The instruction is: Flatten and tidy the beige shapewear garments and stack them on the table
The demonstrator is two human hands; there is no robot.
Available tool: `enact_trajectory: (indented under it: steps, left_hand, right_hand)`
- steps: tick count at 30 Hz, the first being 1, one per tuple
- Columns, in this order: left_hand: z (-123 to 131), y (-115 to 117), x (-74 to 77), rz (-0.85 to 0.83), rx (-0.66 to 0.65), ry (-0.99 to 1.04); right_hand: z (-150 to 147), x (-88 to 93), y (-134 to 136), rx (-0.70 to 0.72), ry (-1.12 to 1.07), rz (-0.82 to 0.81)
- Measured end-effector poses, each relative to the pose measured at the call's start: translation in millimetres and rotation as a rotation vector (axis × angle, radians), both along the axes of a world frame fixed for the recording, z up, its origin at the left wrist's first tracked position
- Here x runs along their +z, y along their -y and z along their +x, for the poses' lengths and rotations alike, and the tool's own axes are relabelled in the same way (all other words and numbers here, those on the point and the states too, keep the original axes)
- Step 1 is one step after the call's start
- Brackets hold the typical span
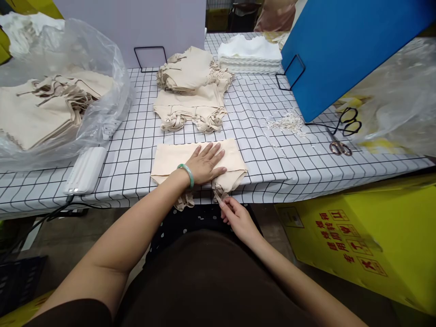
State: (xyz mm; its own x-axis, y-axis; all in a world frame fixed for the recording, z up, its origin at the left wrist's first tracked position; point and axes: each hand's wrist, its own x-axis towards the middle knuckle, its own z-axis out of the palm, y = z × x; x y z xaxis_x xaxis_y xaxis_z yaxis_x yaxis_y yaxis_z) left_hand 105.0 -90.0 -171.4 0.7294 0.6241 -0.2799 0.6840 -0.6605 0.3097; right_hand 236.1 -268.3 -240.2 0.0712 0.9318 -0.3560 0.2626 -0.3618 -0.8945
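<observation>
A beige cloth garment (170,156) with strap ends lies flat at the table's front edge. My left hand (206,164), a green bangle on its wrist, presses on the garment with fingers spread. Below the edge, my right hand (236,218) pinches a beige strap (218,194) that hangs from the garment's right side. Another bunch of straps (184,200) dangles at the left. Just behind lies a stack of similar beige garments (190,101), with more piled on top.
A clear plastic bag (117,86) of beige garments stands left, near a white power bank (86,170) with a cable. Right are black scissors (349,122), smaller scissors (340,148), thread scraps (289,122) and a blue board (340,50). White cloths (250,54) sit behind; a yellow box (368,236) stands below.
</observation>
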Motion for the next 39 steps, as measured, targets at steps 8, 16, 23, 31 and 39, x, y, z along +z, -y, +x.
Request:
enact_trajectory:
  steps: [8,16,23,31,39]
  left_hand:
    - [1,0,-2.4,-0.006,0.007,0.047]
    - [-26,-10,14.8,-0.009,0.096,0.342]
    - [-108,26,19.2,0.54,0.457,0.872]
    - [-97,138,-29.7,0.149,0.856,0.8]
    - [-91,146,-56.0,-0.146,1.033,0.882]
  right_hand:
    - [9,40.9,36,0.234,0.202,0.393]
    - [16,17.4,31,-0.037,0.324,0.454]
    - [-9,68.4,-81,0.359,0.693,0.992]
    - [-56,53.4,-196,0.981,0.824,0.615]
    - [-52,46.2,-195,0.974,0.841,0.626]
